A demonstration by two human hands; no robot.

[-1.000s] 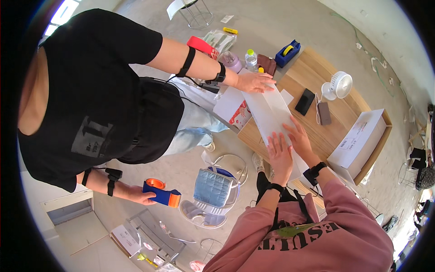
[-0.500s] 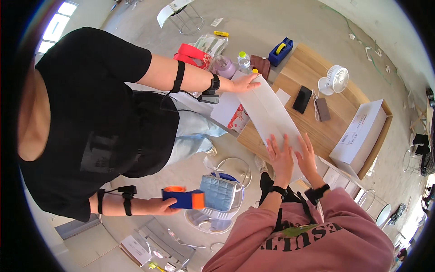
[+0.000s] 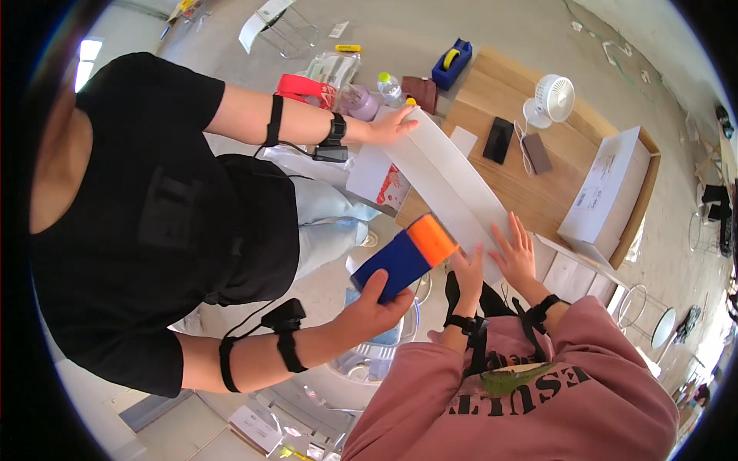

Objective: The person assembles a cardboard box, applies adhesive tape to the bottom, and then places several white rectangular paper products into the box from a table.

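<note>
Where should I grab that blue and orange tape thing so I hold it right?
Grip the tape dispenser by its blue body, coming from the end away from the orange head, as the co-worker's hand does. That part is long and boxy, so it is easy to wrap, and the orange end stays free, facing the white sheet.

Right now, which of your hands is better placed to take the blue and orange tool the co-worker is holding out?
Left, probably. The left hand lies flat on the white sheet right beside the blue and orange tool; the right hand presses the sheet farther from it.
</note>
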